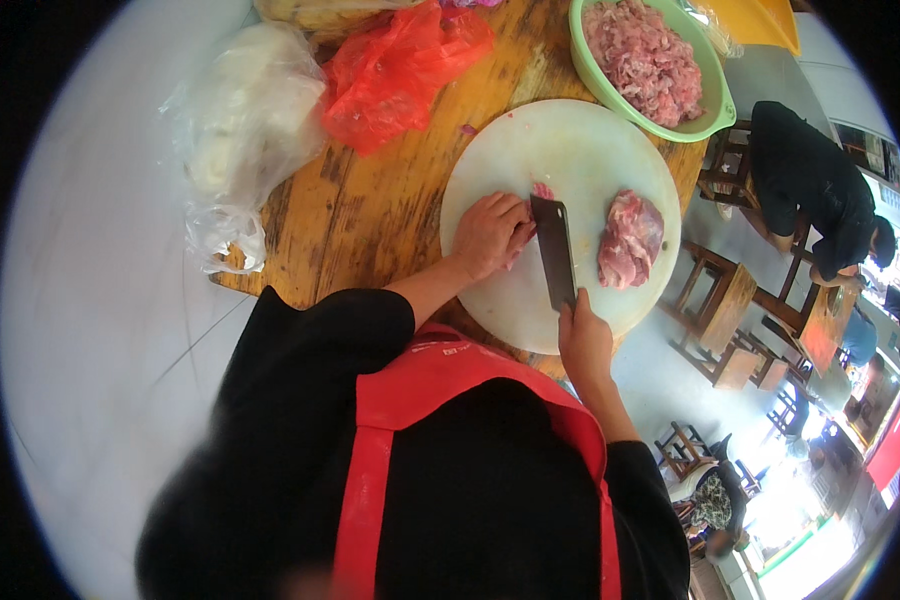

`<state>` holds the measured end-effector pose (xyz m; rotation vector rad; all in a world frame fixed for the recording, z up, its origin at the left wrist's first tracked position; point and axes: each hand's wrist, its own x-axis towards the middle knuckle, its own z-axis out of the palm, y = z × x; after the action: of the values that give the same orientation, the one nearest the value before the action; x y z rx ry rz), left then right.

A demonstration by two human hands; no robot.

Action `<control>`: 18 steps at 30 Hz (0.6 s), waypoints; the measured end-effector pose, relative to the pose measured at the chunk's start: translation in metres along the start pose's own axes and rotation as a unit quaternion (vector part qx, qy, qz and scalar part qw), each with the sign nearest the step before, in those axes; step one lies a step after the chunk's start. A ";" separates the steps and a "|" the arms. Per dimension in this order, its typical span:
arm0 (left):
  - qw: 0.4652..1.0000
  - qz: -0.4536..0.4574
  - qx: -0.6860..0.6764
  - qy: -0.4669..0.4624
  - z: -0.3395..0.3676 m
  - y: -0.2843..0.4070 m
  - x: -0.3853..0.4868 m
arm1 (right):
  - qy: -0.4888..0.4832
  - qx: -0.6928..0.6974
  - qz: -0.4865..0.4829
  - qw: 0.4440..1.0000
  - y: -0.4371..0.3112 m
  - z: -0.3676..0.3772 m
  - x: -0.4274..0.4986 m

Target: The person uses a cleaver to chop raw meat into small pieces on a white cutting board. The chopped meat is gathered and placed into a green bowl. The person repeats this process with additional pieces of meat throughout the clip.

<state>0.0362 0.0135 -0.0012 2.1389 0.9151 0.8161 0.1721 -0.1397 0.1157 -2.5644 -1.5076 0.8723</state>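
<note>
My right hand (586, 336) grips the handle of a dark-bladed cleaver (553, 244) over a round white cutting board (570, 154). Under the fingers of my left hand (490, 234) is a piece of raw meat (521, 244), mostly covered by that hand. The blade stands right beside those fingertips, against the meat. A small cut bit of meat (543, 190) lies just past the blade's far end. On the board's right side rests a larger chunk of raw meat (630, 240), apart from both hands.
A light green plastic basin (596, 79) full of sliced raw meat (649, 64) stands at the board's far right. A red plastic bag (397, 79) and a clear bag (247, 112) with pale contents lie left on the wooden table (360, 202). A person (814, 176) sits to the right, near wooden stools (727, 307).
</note>
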 end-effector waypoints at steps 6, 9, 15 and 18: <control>0.998 0.035 -0.046 0.007 0.000 -0.002 0.001 | 0.121 0.037 -0.106 0.986 -0.056 0.006 0.132; 0.998 0.033 -0.051 0.018 0.001 -0.004 0.000 | 0.121 0.073 -0.117 0.983 -0.063 0.001 0.161; 1.000 0.013 -0.021 0.019 0.003 -0.003 -0.002 | 0.036 0.016 -0.056 0.998 -0.017 -0.012 0.033; 1.000 0.000 -0.025 -0.005 0.001 -0.002 -0.002 | 0.009 0.031 -0.031 0.999 0.002 -0.005 -0.004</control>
<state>0.0352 0.0127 -0.0039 2.0984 0.8803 0.8190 0.1751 -0.1429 0.1207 -2.4629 -1.5209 0.8725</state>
